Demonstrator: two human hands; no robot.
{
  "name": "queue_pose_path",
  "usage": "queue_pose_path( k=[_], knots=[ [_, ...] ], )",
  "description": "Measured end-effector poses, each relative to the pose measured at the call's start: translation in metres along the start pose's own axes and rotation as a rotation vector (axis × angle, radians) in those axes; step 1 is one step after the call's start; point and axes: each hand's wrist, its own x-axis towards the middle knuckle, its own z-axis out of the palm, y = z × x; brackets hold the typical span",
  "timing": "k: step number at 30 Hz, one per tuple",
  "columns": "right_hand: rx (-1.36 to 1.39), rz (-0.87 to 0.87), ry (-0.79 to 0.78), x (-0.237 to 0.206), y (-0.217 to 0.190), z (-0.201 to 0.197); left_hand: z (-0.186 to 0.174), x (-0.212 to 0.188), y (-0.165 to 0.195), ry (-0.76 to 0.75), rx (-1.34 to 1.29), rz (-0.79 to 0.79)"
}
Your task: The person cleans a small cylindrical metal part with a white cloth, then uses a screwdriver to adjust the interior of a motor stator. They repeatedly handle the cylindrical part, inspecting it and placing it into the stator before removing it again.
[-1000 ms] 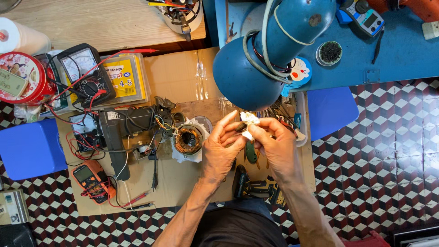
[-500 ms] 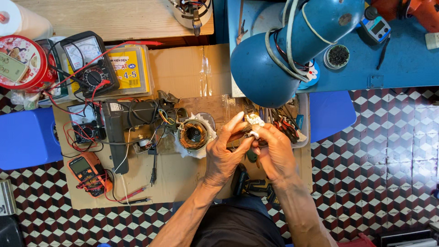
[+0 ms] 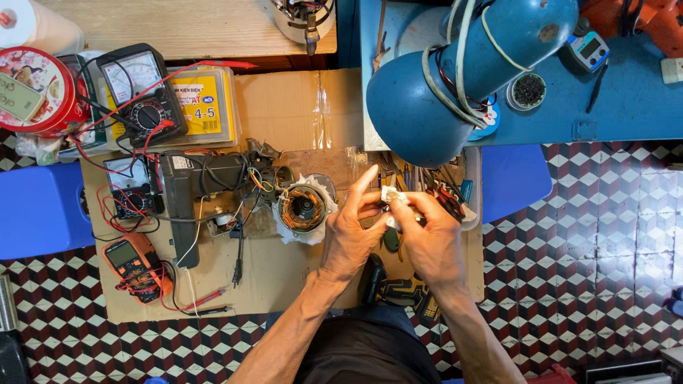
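Both hands meet over a sheet of cardboard (image 3: 284, 107), pinching a small white piece (image 3: 391, 198) between their fingertips. My left hand (image 3: 352, 231) has its index finger raised, while thumb and other fingers touch the piece. My right hand (image 3: 427, 238) grips the same white piece from the right. Just left of the hands lies a motor stator with copper windings (image 3: 304, 208) on a white rag, wired to a dark power-tool body (image 3: 192, 192).
A blue desk lamp (image 3: 455, 78) hangs over a tray of hand tools (image 3: 441, 188). An analogue multimeter (image 3: 142, 92), a yellow box (image 3: 206, 103), a red tin (image 3: 32, 89) and an orange multimeter (image 3: 135, 263) sit left. Blue stools (image 3: 35, 210) flank the cardboard on a chequered floor.
The hands stay together on the white piece and have shifted slightly lower; the left index finger has lifted. The view has drifted a little.
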Motion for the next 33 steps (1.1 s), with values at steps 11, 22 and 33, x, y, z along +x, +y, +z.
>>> queue_pose_path(
  k=[11, 22, 33],
  knots=[
    [0.761, 0.493, -0.147, 0.024, 0.046, 0.002, 0.005, -0.008, -0.002, 0.078, 0.164, 0.158],
    [1.270, 0.767, -0.109, 0.023, 0.077, 0.001, 0.015, -0.004, -0.004, 0.069, -0.127, 0.018],
    [1.371, 0.809, -0.278, 0.019, 0.079, -0.008, 0.023, -0.012, -0.007, 0.182, -0.020, 0.180]
  ],
)
